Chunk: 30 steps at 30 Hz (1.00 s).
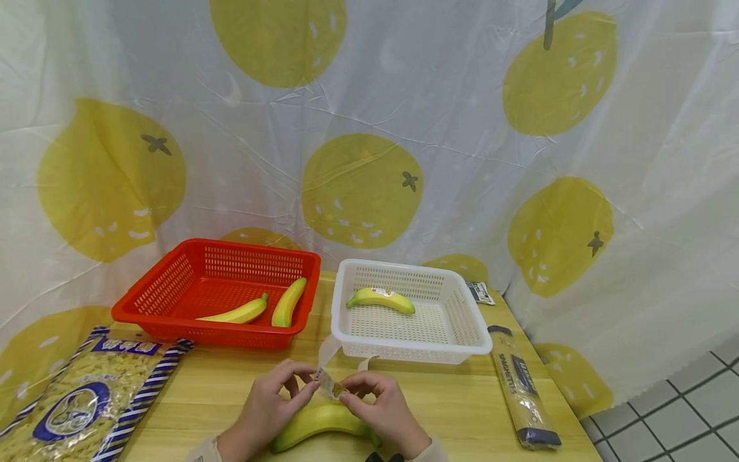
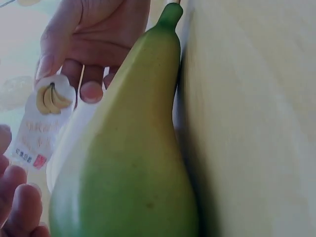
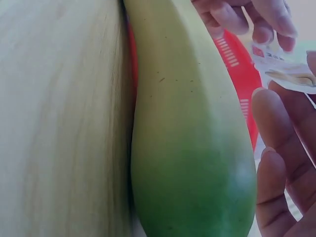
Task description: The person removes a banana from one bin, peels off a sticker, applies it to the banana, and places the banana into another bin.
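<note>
Both hands hold a banana-print sticker [image 1: 330,385] over the near part of the table. My left hand [image 1: 276,403] pinches its left end, the end with small print and a red mark. At the other end, by the picture of bananas, the thumb and finger of my right hand [image 1: 383,409] grip it. A pale strip [image 1: 328,350] curls up beside the sticker. Below the hands a yellow-green banana [image 1: 326,423] lies on the table; it fills the middle of both wrist views, and the hands partly hide it in the head view.
A red basket [image 1: 216,328] with two bananas stands at back left. Right of it, a white basket [image 1: 404,346] holds a banana [image 1: 375,298] bearing a label. A pasta bag [image 1: 86,398] lies at left, a spaghetti pack [image 1: 522,391] near the right table edge. A lemon-print curtain [image 1: 450,115] hangs behind.
</note>
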Available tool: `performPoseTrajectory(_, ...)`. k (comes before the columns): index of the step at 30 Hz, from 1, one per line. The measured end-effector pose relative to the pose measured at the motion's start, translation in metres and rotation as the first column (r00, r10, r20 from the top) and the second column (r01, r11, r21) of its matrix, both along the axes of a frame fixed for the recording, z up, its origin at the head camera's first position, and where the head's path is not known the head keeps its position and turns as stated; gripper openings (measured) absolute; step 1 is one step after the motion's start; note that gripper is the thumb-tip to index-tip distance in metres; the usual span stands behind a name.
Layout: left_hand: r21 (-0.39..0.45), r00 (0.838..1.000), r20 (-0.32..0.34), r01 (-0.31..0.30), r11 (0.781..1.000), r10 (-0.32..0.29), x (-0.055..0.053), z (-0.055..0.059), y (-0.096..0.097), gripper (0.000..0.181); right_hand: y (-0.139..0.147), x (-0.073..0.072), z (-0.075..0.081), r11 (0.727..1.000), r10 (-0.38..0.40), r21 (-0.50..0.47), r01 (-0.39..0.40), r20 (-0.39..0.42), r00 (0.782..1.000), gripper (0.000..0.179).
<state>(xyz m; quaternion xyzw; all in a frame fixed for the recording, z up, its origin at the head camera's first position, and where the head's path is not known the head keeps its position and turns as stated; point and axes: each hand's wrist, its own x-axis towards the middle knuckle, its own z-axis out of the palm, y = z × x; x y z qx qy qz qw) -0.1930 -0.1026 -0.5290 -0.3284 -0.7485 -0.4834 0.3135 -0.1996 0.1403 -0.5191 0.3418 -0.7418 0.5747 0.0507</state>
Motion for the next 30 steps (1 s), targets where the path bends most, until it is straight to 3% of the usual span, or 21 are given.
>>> performPoseTrajectory(4,0.030,0.999,0.042,-0.019,0.999,0.017,-0.0023,0.0005,-0.0025,0.041,0.0008,0.0001,0.0000,1.000,0.014,0.010,-0.014,-0.005,1.000,0.010)
performPoseTrajectory(10,-0.005,0.997,0.038,0.074,0.997,-0.074,-0.0032,-0.0004,-0.0043,0.030,0.0010,0.0009,0.0010,0.999,0.040,0.017,-0.039,-0.029,0.999,0.008)
performPoseTrajectory(14,-0.028,0.995,0.023,0.103,0.994,-0.102,-0.0035,-0.0022,-0.0042,0.028,0.0014,0.0009,0.0017,0.999,0.027,0.040,-0.027,-0.009,1.000,0.017)
performPoseTrajectory(17,-0.029,0.993,0.043,0.109,0.994,-0.108,-0.0033,-0.0033,-0.0040,0.027,0.0021,0.0007,0.0021,0.998,0.006,0.060,-0.007,0.019,1.000,0.030)
performPoseTrajectory(19,-0.030,0.991,0.059,0.120,0.992,-0.118,-0.0031,-0.0038,-0.0040,0.025,0.0024,0.0006,0.0024,0.997,-0.012,0.072,0.010,0.024,1.000,0.030)
performPoseTrajectory(24,-0.030,0.984,0.081,0.160,0.987,-0.157,-0.0017,-0.0023,-0.0038,0.024,0.0024,-0.0005,0.0010,0.999,-0.002,0.051,0.006,-0.065,0.998,0.006)
performPoseTrajectory(30,-0.025,0.977,0.101,0.190,0.982,-0.186,0.0008,0.0015,-0.0034,0.022,0.0030,-0.0030,-0.0005,1.000,0.022,0.010,-0.021,-0.212,0.977,0.008)
